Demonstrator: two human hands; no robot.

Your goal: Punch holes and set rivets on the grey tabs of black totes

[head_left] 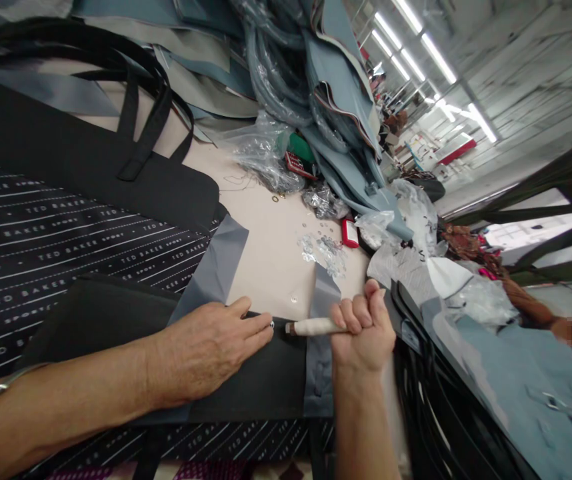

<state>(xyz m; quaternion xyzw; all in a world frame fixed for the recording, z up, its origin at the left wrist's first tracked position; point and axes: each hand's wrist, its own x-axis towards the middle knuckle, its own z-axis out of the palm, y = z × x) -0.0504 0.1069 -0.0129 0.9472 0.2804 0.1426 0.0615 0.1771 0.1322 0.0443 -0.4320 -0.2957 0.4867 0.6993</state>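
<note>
White-wrapped tool [319, 327] pointing left over near black panel [266, 387]; right hand [363, 333] gripping it, fist closed; left hand [206, 347] half-curling, hold unclear. Probably handling light, stiff; mid-length suiting grasp.

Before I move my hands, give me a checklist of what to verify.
1. Right hand grips the slim white-wrapped tool: ok, closed around it.
2. Its dark tip clear of the left hand: ok, a gap shows.
3. Something pinched in the left hand: cannot tell.
4. Flat black panel beneath the dark tip: ok.
5. Small clear discs contained: not ok, scattered loose on the beige tabletop.
</note>
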